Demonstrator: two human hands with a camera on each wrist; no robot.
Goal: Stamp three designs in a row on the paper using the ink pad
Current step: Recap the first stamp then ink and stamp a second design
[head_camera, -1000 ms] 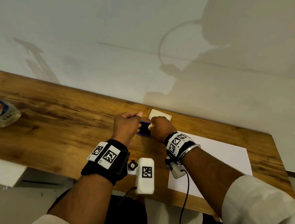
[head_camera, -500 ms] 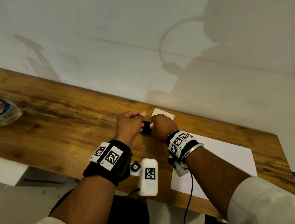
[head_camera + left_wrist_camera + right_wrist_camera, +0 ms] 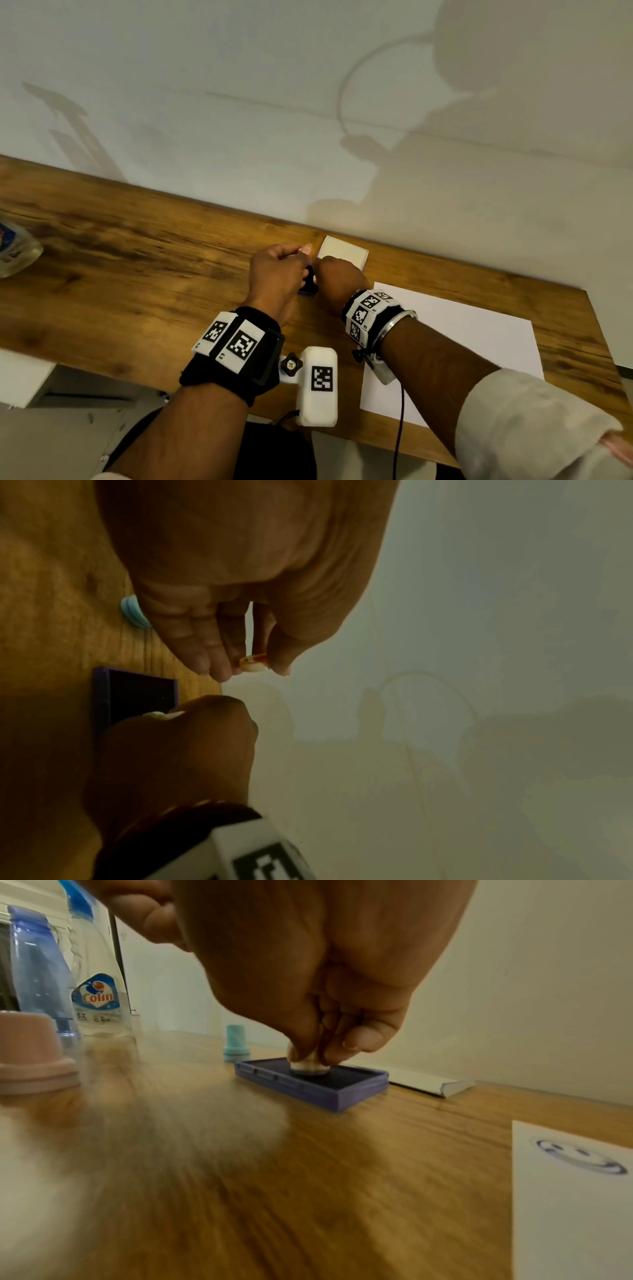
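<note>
The purple ink pad [image 3: 310, 1087] lies open on the wooden table [image 3: 342, 1177]. My right hand [image 3: 322, 1053] pinches a small white stamp [image 3: 308, 1067] from above and holds its face down on the dark pad. In the head view that hand [image 3: 337, 277] covers most of the ink pad [image 3: 308, 286]. My left hand [image 3: 301, 260] hovers just left of the pad with its fingers [image 3: 205, 653] curled and thumb against them, holding nothing I can see. The white paper [image 3: 575, 1218] lies to the right and bears one blue smiley print [image 3: 582, 1156].
A teal stamp [image 3: 235, 1042] stands just beyond the pad, a pink stamp [image 3: 31, 1056] further left. A clear spray bottle [image 3: 97, 988] stands at the far left. A white lid [image 3: 344, 251] lies against the wall behind the pad.
The two hands have drawn slightly closer together over the ink pad, so less of it shows between them. The right hand still holds the stamp on the pad.
</note>
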